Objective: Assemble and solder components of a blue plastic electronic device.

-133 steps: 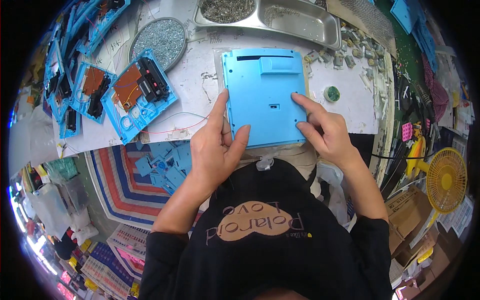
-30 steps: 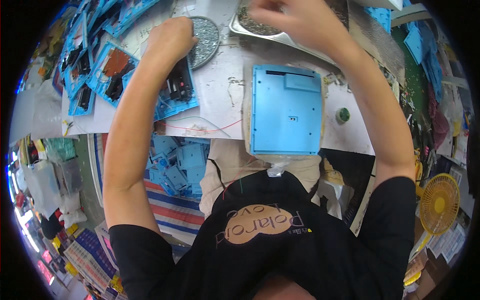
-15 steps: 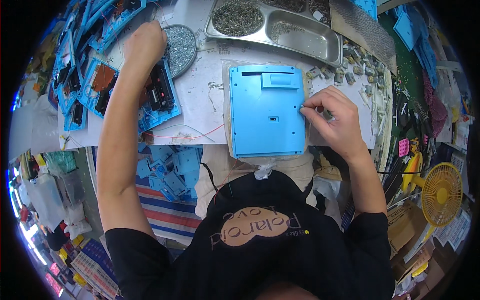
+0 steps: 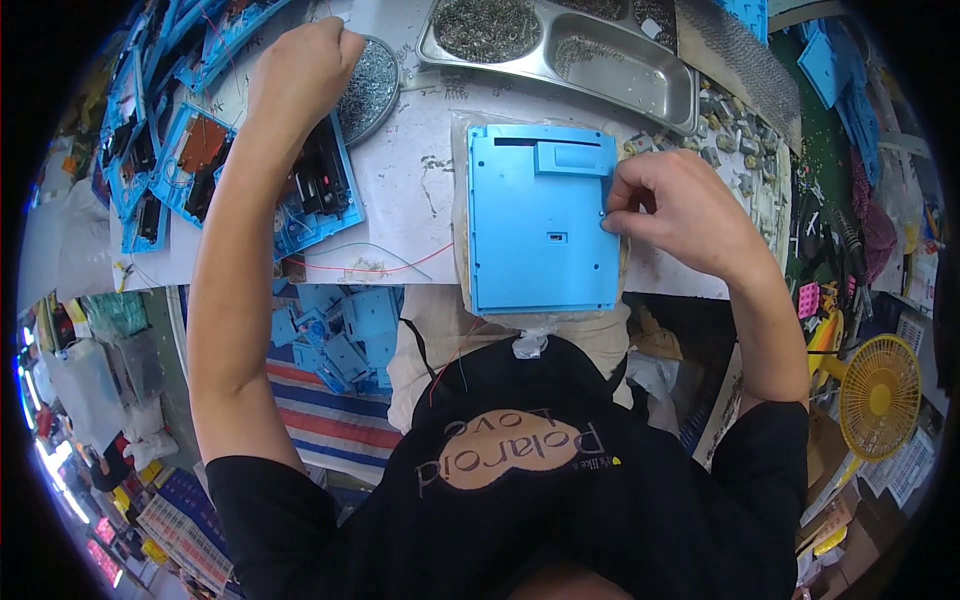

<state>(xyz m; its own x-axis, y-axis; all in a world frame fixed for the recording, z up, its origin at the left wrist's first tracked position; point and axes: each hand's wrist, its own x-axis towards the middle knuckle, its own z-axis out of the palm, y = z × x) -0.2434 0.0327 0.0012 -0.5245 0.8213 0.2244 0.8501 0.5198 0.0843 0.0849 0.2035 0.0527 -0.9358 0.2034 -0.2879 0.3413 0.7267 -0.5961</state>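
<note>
A light-blue plastic case (image 4: 520,270) lies on a plastic-wrapped pad on the white table, in front of my body. It has small screw holes and a small slot in its middle. My right hand (image 4: 685,205) is at its right edge, thumb and forefinger pinched by a side hole; anything between the fingertips is too small to name. Over at the upper left, my left hand (image 4: 300,80) is curled closed beside a round dish of small silvery screws (image 4: 372,92). Its fingertips are hidden, so whatever it holds does not show.
A steel compartment tray (image 4: 680,100) with small metal parts stands at the back. Small metallic blocks (image 4: 735,145) lie to its right. Opened blue housings (image 4: 325,205) with black parts are piled left, near red and green wires (image 4: 400,269). A yellow fan (image 4: 880,395) stands at right.
My left hand has shifted slightly right at the dish's edge. My right hand's wrist has swung outward while its pinch stays at the case's edge. The whole view has shifted a little.
</note>
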